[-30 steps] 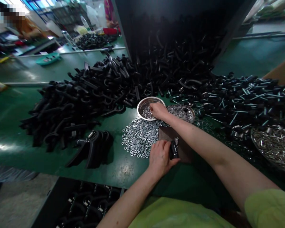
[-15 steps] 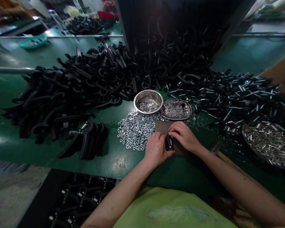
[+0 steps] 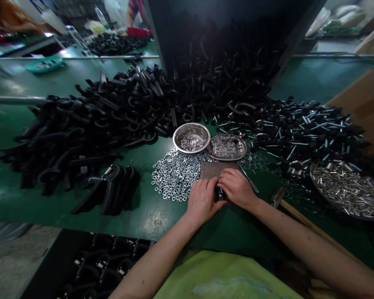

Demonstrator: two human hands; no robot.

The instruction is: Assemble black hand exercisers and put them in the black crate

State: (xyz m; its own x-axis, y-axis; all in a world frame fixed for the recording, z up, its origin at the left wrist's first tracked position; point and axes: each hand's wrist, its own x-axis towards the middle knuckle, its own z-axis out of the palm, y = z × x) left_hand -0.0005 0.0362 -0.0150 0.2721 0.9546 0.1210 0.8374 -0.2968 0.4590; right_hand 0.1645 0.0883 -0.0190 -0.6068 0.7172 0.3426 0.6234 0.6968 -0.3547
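My left hand (image 3: pixel 202 199) is closed round a small black part (image 3: pixel 220 194), which sits at the near side of a flat grey plate (image 3: pixel 218 167). From the right, my right hand (image 3: pixel 236 187) meets it with fingers bent together at the top of the same part; the fingertips hide what they pinch there. Left of the plate lies a spread of small metal nuts (image 3: pixel 174 176). A round steel bowl (image 3: pixel 191 126) and an oval metal tray (image 3: pixel 227 158) with small metal pieces stand just behind.
Black curved parts (image 3: pixel 112 112) are heaped behind and left. Black-headed bolts (image 3: pixel 302 128), a dish of metal pins (image 3: pixel 345 191) and a hammer (image 3: pixel 279 196) lie right. A screwdriver-like tool (image 3: pixel 252 183) is beside my right hand. A stack of black parts (image 3: pixel 112 191) stands left.
My right hand has closed in nearer my left hand, covering more of the black part. The thin tool beside my right hand now shows. The whole view has shifted slightly.
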